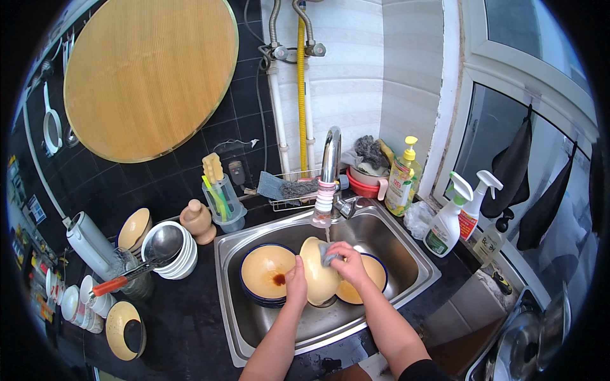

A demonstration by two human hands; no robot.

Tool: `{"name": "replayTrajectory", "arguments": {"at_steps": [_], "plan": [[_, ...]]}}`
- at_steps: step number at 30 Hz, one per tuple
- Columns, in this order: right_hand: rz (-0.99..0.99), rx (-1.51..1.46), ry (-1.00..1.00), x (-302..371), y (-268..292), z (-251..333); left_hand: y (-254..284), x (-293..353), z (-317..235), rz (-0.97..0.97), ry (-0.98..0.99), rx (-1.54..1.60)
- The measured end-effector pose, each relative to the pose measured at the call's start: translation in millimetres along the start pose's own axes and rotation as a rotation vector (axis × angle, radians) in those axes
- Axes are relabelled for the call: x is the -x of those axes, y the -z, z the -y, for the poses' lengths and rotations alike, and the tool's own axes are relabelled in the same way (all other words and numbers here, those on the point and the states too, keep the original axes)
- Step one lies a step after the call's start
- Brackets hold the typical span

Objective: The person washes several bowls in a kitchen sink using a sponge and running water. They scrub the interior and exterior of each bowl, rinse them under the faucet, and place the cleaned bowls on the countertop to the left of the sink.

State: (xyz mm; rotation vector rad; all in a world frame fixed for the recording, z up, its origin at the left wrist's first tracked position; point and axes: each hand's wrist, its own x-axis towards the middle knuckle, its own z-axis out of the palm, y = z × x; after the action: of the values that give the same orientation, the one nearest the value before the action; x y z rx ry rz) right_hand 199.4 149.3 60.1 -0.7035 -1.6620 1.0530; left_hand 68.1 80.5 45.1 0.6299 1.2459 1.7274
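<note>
Over the sink (406,251) a cream bowl (318,279) is held tilted on its side, its outer face toward me. My left hand (295,280) grips its left rim, fingers closed. My right hand (347,261) presses a grey cloth (327,255) against the bowl's upper right part. Water runs in a thin stream from the faucet (331,159) just behind the bowl. In the sink, left of my left hand, a stack of blue-rimmed yellow bowls (264,270) has a reddish-brown stain in the top one. Another blue-rimmed bowl (372,279) lies at the right, partly hidden by my right arm.
White bowls (181,267) with a ladle (166,243) stand left of the sink, near a wooden mortar (197,222) and a utensil holder (223,206). Behind the sink are a wire rack (292,203) and a yellow soap bottle (401,184). Spray bottles (448,222) stand at the right.
</note>
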Motion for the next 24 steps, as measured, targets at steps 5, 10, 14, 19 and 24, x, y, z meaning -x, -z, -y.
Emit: {"name": "replayTrajectory", "arguments": {"at_steps": [5, 10, 14, 19, 24], "plan": [[0.249, 0.447, 0.321, 6.6, -20.7, 39.4, 0.6, -6.3, 8.0, -0.041, -0.003, -0.010], [0.124, 0.641, 0.165, -16.3, -19.1, 29.1, 4.6, -2.4, 4.5, 0.169, 0.152, -0.209], [0.025, 0.342, -0.219, -43.3, 2.7, -0.1, -0.4, 6.0, -10.0, 0.134, 0.083, -0.083], [0.004, -0.275, -0.698, -28.3, 38.1, -51.9, 1.3, -3.8, -14.9, 0.073, 0.114, 0.378], [0.017, -0.888, -0.765, -4.5, 38.6, -44.9, 17.0, -14.4, -8.2, 0.126, 0.147, 0.577]]}}
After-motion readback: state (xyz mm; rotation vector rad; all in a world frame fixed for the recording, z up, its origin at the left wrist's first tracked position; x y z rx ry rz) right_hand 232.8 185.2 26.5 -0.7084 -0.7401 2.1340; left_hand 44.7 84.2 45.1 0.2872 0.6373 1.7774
